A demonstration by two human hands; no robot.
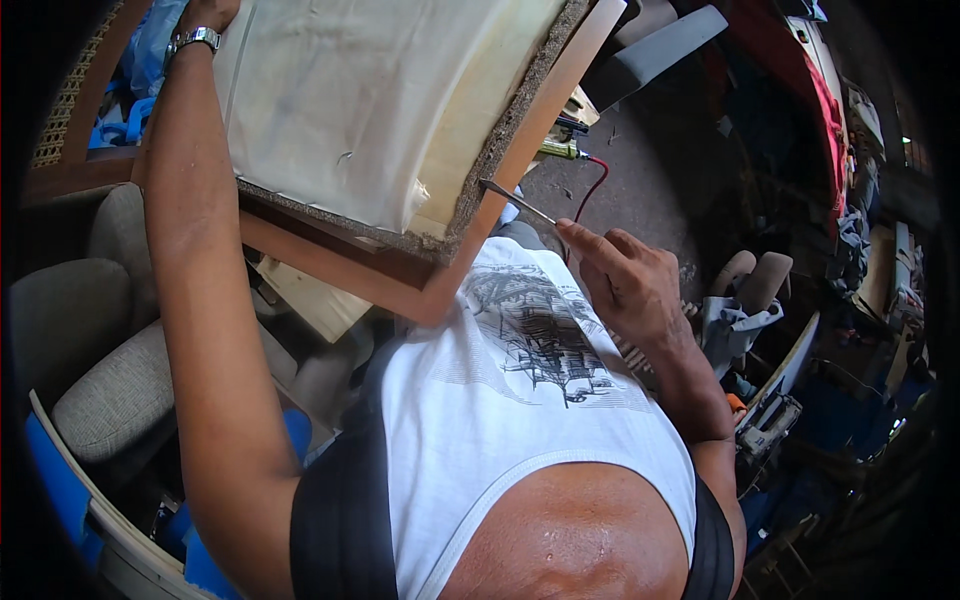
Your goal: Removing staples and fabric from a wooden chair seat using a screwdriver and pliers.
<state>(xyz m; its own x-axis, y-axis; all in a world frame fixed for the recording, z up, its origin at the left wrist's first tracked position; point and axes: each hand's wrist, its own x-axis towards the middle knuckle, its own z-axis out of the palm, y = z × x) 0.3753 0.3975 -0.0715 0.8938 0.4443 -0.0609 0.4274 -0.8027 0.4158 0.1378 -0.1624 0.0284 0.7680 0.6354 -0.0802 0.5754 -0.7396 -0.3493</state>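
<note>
A wooden frame (545, 130) with a cream fabric panel (330, 100) lies in front of me at the top of the view. A strip of rough grey-brown material (505, 125) runs along the panel's edges, inside the wood. My right hand (630, 285) is closed round a thin metal tool that looks like a screwdriver (522, 204); its handle is hidden in the palm. The tool's tip meets the rough strip near the frame's near right corner. At the upper left edge of the view, my left hand (208, 12) is beside the panel, its fingers cut off.
Grey upholstered cushions (120, 390) are piled at the left, near a woven cane panel (75, 90). A green tool with a red hose (600, 165) lies beyond the frame's right side. A grey padded piece (660, 60) stands at the back, and clutter fills the far right.
</note>
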